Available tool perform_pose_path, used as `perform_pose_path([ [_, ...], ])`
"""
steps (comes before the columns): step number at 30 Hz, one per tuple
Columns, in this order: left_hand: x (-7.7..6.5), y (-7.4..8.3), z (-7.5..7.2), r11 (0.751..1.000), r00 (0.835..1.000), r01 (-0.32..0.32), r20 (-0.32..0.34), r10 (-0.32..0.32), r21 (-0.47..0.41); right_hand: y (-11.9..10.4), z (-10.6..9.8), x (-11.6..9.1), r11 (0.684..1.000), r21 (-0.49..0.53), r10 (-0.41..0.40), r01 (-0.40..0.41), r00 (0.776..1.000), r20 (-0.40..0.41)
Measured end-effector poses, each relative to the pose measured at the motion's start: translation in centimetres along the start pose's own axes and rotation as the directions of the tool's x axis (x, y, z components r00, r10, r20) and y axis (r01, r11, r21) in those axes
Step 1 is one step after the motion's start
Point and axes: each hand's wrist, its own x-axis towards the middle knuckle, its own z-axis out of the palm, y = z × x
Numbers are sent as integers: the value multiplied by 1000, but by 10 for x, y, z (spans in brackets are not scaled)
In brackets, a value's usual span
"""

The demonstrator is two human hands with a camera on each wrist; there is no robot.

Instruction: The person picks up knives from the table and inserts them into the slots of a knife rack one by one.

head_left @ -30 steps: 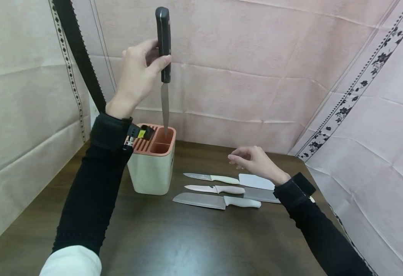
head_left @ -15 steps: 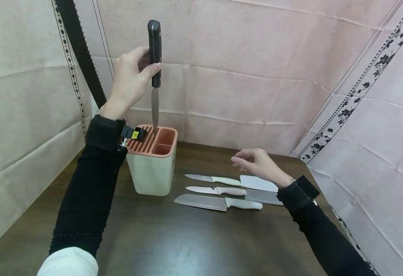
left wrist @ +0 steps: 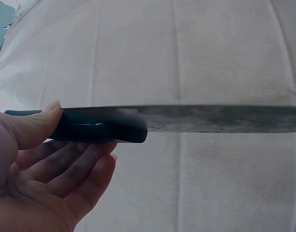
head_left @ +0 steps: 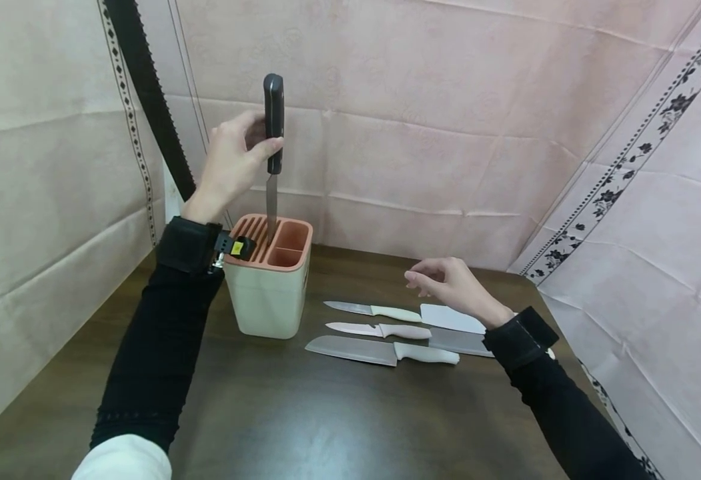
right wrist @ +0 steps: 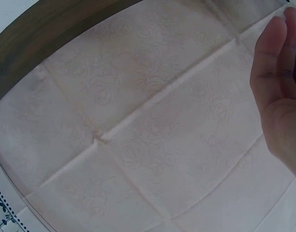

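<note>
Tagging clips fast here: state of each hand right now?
Left hand: holding the black-handled knife by its handle, blade down.
Right hand: open, fingers loosely bent, holding nothing.

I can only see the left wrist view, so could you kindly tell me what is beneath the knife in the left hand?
Observer: In the head view, the black-handled knife points down at the slotted section of a pale green knife block; I cannot tell whether its tip has entered a slot.
Operator: Thank you; is the right hand holding anything?
Observer: No, nothing shows in the right hand.
Operator: And which knife lies nearest the wearer?
Observer: A broad-bladed knife with a pale handle, flat on the table, its tip toward the left of the head view.
</note>
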Motion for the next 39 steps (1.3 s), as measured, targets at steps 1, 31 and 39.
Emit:
perform_pose_path([
  [1,-1,-3,1,1000,1000,4,9,-4,-4,0,0,-1,1000,2,3,-3,1000,0],
  [31,-28,-58,31,986,965,148,208,-161,76,13,0,-8,1000,-4,10,-10,999,-33],
  [39,-33,-63,33,982,950,174,250,-188,76,15,0,-10,1000,7,19,-18,999,-36],
])
